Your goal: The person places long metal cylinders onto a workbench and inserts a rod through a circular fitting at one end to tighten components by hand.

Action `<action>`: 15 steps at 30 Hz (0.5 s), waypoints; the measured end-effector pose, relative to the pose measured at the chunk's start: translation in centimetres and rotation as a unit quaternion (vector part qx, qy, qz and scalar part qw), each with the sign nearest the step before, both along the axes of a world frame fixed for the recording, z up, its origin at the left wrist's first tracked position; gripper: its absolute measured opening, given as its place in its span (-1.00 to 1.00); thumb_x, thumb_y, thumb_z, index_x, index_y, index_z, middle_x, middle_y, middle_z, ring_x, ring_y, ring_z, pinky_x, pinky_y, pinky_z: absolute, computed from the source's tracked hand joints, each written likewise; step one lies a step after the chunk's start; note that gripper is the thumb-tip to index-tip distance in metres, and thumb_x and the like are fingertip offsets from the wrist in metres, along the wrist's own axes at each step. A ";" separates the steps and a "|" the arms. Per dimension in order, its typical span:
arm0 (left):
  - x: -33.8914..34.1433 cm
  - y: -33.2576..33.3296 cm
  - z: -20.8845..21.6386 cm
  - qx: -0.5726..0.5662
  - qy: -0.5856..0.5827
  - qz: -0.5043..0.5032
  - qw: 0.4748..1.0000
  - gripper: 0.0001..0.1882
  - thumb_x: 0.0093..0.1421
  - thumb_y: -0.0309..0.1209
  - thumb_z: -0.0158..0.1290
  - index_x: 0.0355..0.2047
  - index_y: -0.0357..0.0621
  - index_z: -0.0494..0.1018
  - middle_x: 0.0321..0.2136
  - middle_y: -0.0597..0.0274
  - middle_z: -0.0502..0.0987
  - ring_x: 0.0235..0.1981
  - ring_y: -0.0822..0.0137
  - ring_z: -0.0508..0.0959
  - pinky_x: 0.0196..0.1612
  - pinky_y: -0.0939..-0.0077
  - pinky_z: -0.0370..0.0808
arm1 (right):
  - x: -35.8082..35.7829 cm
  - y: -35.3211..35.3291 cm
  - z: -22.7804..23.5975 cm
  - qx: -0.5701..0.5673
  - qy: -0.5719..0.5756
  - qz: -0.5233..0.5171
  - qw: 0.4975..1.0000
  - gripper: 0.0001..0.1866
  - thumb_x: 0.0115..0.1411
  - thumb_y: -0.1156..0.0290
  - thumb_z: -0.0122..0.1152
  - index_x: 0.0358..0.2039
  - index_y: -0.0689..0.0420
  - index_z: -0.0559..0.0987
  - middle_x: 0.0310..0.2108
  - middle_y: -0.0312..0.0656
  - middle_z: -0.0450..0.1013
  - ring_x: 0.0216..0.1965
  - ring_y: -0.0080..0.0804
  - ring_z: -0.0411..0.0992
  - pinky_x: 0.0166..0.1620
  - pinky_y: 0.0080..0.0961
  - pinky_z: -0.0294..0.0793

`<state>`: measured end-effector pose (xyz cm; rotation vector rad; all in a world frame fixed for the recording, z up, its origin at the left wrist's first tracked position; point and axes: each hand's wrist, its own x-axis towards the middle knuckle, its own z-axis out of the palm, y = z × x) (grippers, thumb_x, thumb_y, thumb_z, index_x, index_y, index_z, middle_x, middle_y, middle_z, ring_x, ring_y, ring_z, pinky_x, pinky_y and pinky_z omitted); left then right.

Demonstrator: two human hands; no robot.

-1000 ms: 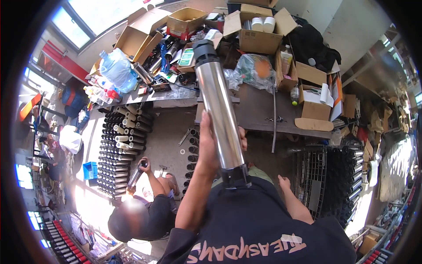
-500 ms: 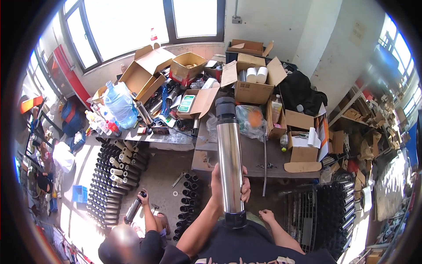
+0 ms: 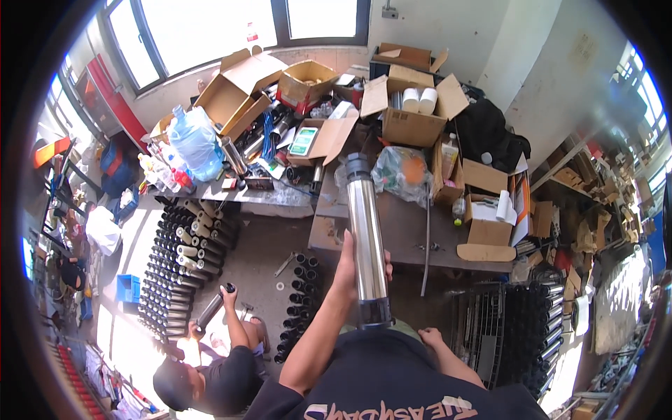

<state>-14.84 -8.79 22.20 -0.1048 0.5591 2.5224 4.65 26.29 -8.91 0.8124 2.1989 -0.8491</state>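
Note:
My left hand (image 3: pixel 344 269) is wrapped round the middle of a polished metal cylinder (image 3: pixel 367 234) with black end caps. I hold it tilted in front of my chest, its top end pointing away toward the workbench and its lower cap close to my shirt. Fingertips show on the cylinder's right side. My right hand (image 3: pixel 431 337) hangs low beside my body, away from the cylinder; its fingers are mostly hidden.
A cluttered workbench (image 3: pixel 413 252) with cardboard boxes stands ahead. Black-capped cylinders (image 3: pixel 302 297) stand in rows on the floor, with a larger group (image 3: pixel 175 280) at left. A co-worker (image 3: pixel 210 374) crouches at lower left, holding a similar cylinder. A wire rack (image 3: pixel 483 343) stands right.
The cylinder's top end has tipped farther from me, and it looks smaller. My view has shifted slightly. The co-worker's other hand now shows at the lower end of their cylinder.

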 end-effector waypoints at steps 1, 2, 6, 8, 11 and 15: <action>0.0 -0.1 0.0 0.000 0.004 0.004 1.000 -0.16 0.26 0.47 -0.41 0.00 -0.03 0.38 -0.32 0.03 0.53 -0.39 0.06 0.57 -0.31 0.15 0.59 | -0.1 0.2 -0.2 0.008 0.004 0.018 1.000 -0.47 0.10 -0.07 0.29 -0.13 0.12 0.70 -0.18 0.04 0.62 -0.08 -0.11 0.59 0.02 -0.30 0.54; 0.0 -0.1 0.2 -0.006 -0.002 0.010 1.000 -0.15 0.26 0.47 -0.42 0.01 -0.04 0.38 -0.32 0.03 0.53 -0.40 0.07 0.58 -0.31 0.16 0.60 | -0.1 0.3 -0.6 0.014 0.007 0.035 0.999 -0.47 0.10 -0.07 0.28 -0.14 0.13 0.70 -0.19 0.05 0.62 -0.08 -0.09 0.59 0.02 -0.29 0.53; 0.6 -1.2 2.0 -0.069 -0.008 0.038 0.997 -0.09 0.28 0.45 -0.42 -0.07 -0.25 0.40 -0.34 0.04 0.55 -0.42 0.14 0.60 -0.35 0.23 0.63 | -1.8 -1.3 0.4 0.004 -0.013 0.044 0.999 -0.48 0.12 -0.07 0.26 -0.21 0.17 0.70 -0.29 0.00 0.64 -0.17 -0.11 0.61 -0.04 -0.29 0.55; 0.8 -1.3 4.5 -0.233 0.054 0.079 0.968 -0.21 0.39 0.28 -0.41 -0.03 -0.28 0.39 -0.31 0.01 0.57 -0.37 0.16 0.63 -0.29 0.25 0.65 | -1.9 -0.9 -1.2 0.007 0.023 0.037 0.999 -0.51 0.14 -0.04 0.26 -0.21 0.16 0.70 -0.32 -0.03 0.64 -0.20 -0.15 0.62 -0.07 -0.30 0.55; 2.4 -1.4 7.1 -0.180 0.080 0.241 0.950 -0.35 0.47 0.14 -0.43 0.19 -0.18 0.21 -0.10 0.02 0.52 -0.12 0.14 0.59 -0.10 0.26 0.60 | -3.2 -1.6 -1.8 0.010 0.074 0.034 0.997 -0.54 0.16 -0.01 0.27 -0.20 0.15 0.71 -0.33 -0.06 0.65 -0.22 -0.21 0.63 -0.09 -0.31 0.56; 0.1 -2.6 -1.4 0.133 0.047 0.060 0.988 -0.17 0.27 0.40 -0.24 -0.02 -0.21 0.39 -0.21 -0.01 0.54 -0.38 0.14 0.60 -0.36 0.20 0.63 | -4.8 -2.7 -0.3 -0.030 0.044 0.060 0.997 -0.53 0.13 -0.04 0.30 -0.20 0.12 0.71 -0.29 -0.11 0.66 -0.17 -0.22 0.62 -0.01 -0.33 0.54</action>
